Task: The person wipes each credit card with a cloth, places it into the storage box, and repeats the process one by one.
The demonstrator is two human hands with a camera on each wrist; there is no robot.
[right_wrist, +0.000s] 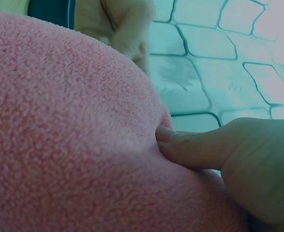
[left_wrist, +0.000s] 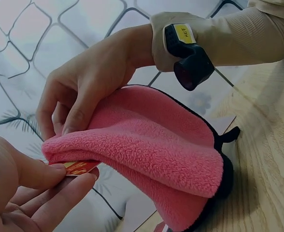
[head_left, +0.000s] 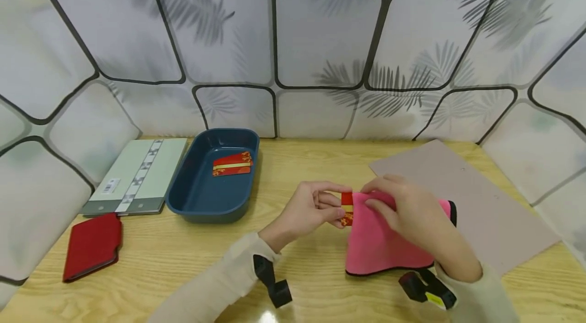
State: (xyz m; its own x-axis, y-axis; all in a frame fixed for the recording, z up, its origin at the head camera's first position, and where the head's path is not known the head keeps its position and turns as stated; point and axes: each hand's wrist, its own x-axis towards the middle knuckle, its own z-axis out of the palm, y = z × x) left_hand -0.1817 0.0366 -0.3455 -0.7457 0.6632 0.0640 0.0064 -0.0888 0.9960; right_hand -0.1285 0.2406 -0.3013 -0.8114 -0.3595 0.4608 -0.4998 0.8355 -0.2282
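A pink plush cloth [head_left: 384, 241] with black edging hangs folded between both hands, just above the table. My right hand [head_left: 409, 211] pinches its upper edge, the thumb pressing into the pile in the right wrist view. At the cloth's left edge, my left hand [head_left: 316, 206] pinches a small red-and-gold card or packet [head_left: 347, 208] between thumb and fingers. In the left wrist view, the fold of the cloth covers part of the red piece [left_wrist: 81, 167]. A black loop [left_wrist: 229, 135] sticks out from the cloth's edging.
A dark blue tray [head_left: 212, 216] holds similar red-and-gold pieces [head_left: 232, 164]. Left of it lie a pale green folder [head_left: 133, 165] and a red booklet [head_left: 93, 246]. A grey-beige board [head_left: 480, 201] lies at the right of the wooden table [head_left: 146, 262], with patterned fabric [head_left: 320, 38] behind.
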